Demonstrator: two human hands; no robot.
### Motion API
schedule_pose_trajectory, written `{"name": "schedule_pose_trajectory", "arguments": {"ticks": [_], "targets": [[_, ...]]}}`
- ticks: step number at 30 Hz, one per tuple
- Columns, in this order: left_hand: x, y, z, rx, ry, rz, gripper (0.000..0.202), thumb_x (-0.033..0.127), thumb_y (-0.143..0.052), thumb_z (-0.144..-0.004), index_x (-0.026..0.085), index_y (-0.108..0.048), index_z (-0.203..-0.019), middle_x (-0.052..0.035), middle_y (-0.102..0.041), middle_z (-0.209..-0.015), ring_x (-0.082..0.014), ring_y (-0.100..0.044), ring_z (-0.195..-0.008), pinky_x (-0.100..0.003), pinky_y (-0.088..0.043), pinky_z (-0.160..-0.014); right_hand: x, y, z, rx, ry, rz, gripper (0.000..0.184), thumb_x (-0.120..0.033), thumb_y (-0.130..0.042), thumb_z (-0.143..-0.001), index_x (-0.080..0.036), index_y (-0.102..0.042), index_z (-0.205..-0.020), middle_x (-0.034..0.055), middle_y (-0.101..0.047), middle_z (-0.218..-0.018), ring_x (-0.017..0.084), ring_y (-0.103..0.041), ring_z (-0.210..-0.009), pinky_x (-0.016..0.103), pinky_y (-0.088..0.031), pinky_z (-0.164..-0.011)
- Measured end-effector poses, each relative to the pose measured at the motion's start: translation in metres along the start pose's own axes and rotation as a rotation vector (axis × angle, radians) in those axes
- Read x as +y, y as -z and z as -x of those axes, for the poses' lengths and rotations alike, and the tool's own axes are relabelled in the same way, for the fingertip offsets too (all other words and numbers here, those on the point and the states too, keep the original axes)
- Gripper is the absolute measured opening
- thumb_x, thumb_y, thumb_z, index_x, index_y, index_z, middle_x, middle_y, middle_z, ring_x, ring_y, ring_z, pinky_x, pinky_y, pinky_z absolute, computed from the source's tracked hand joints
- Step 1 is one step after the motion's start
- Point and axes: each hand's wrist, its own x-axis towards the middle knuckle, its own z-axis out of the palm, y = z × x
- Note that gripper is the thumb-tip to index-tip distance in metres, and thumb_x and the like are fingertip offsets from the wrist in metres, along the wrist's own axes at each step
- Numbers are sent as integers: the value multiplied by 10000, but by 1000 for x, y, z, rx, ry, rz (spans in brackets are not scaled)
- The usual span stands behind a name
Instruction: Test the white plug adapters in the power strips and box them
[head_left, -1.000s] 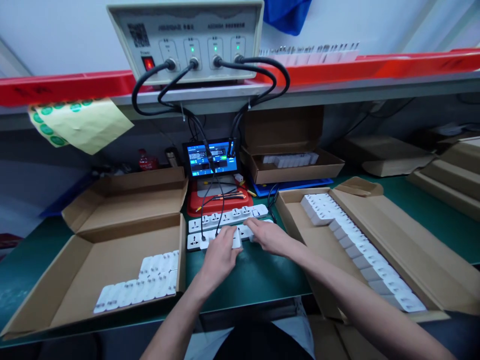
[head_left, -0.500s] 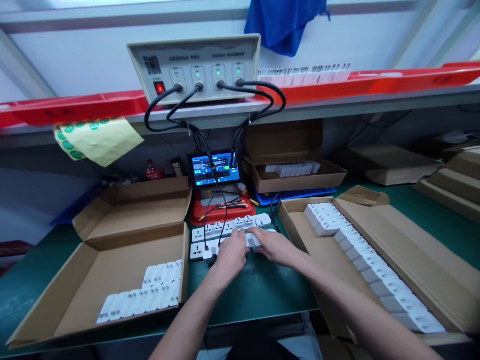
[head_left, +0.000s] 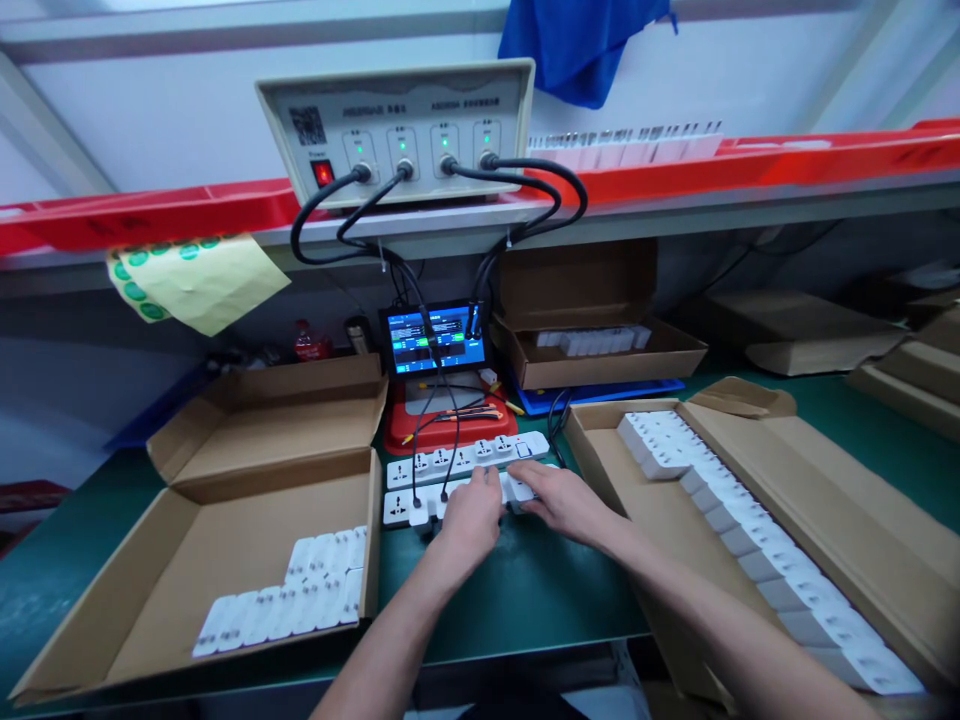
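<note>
My left hand (head_left: 472,515) is closed over the middle of the front white power strip (head_left: 397,508), fingers together; whatever they grip is hidden beneath them. To its right, my right hand (head_left: 566,503) has thumb and fingers around a white charger (head_left: 519,490) at the strip. Two more white chargers, one of them the left charger (head_left: 419,514), sit in the strip with thin black cables plugged into them. Behind lies a second white power strip (head_left: 469,458) with a switch at its right end.
An open cardboard box (head_left: 247,535) at left holds rows of white chargers. Another open box (head_left: 637,520) at right holds a long row. A lit screen (head_left: 436,340) stands behind a red tray (head_left: 397,430). Above, a tester box (head_left: 405,120) with thick black cables sits on the shelf.
My hands have drawn slightly apart, and more of the charger by the right hand shows. More green patches appear on the screen; the tester's leftmost light now shows green. The view has shifted slightly.
</note>
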Motion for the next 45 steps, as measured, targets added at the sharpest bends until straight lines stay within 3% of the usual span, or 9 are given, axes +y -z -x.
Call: {"name": "schedule_pose_trajectory", "arguments": {"ticks": [9, 12, 16, 19, 25, 29, 34, 39, 45], "targets": [[-1, -8, 13, 114, -71, 13, 705, 209, -746, -1019, 172, -474, -1669, -221, -648, -1564, -384, -819, -1177, -461, -639, -994, 3, 2, -3, -8, 16, 15, 521, -216, -795, -913, -243, -729, -1429, 143, -745, -1527, 349, -719, -1381, 449, -587, -1134], [-17, -10, 39, 318, -148, 138, 605, 285, -743, -1048, 232, -531, -1612, -179, -670, -1561, -356, -808, -1191, -445, -644, -965, 1, 9, -1, 13, 24, 33, 554, -240, -840, -898, -244, -729, -1441, 153, -739, -1539, 361, -715, -1383, 470, -583, -1150], [-63, -3, 72, 685, -145, 387, 170, 362, -635, -1122, 244, -684, -1232, -73, -782, -1133, -249, -788, -951, -375, -620, -865, -12, 15, -3, 105, 74, 11, 524, -306, -821, -962, -255, -717, -1474, 147, -718, -1574, 353, -688, -1412, 494, -562, -1188], [-98, 3, 78, 847, -52, 498, 143, 380, -693, -1075, 238, -678, -1085, -41, -743, -993, -224, -735, -831, -355, -598, -785, -35, 9, -16, 129, 147, -40, 378, -312, -767, -1019, -247, -755, -1391, 141, -759, -1488, 335, -701, -1355, 488, -562, -1158], [-125, -1, 59, 663, -135, 531, 107, 156, -696, -946, 236, -711, -1015, -76, -792, -1103, -277, -764, -1056, -424, -621, -976, -81, -30, -63, 122, 134, -106, 168, -255, -804, -986, -219, -805, -1150, 111, -816, -1184, 302, -718, -1113, 436, -557, -1000], [-125, -5, 55, 572, -116, 493, 160, 83, -681, -909, 235, -669, -861, -75, -798, -1060, -277, -761, -1031, -430, -609, -982, -87, -52, -83, 133, 101, -110, 31, -207, -805, -970, -214, -776, -979, 93, -808, -1099, 277, -708, -1062, 396, -538, -959], [-125, 0, 53, 514, -100, 452, 199, 56, -690, -903, 232, -642, -824, -70, -785, -1043, -259, -756, -1014, -391, -589, -963, -87, -63, -88, 203, 63, -89, 37, -202, -781, -987, -208, -746, -978, 90, -791, -1040, 257, -700, -1010, 360, -528, -902], [-124, 0, 54, 513, -71, 353, 158, 99, -625, -974, 235, -635, -894, -71, -758, -997, -261, -736, -968, -384, -568, -902, -70, -30, -80, 214, 11, -270, 42, -248, -798, -974, -217, -786, -948, 61, -825, -964, 226, -734, -903, 311, -528, -814], [-108, 4, 53, 568, -125, 436, 214, 226, -549, -1067, 247, -645, -877, -77, -760, -974, -260, -717, -940, -402, -564, -900, -5, 29, -36, 142, -129, -356, 203, -350, -728, -965, -187, -820, -887, 68, -845, -928, 243, -740, -861, 307, -520, -734]]}}
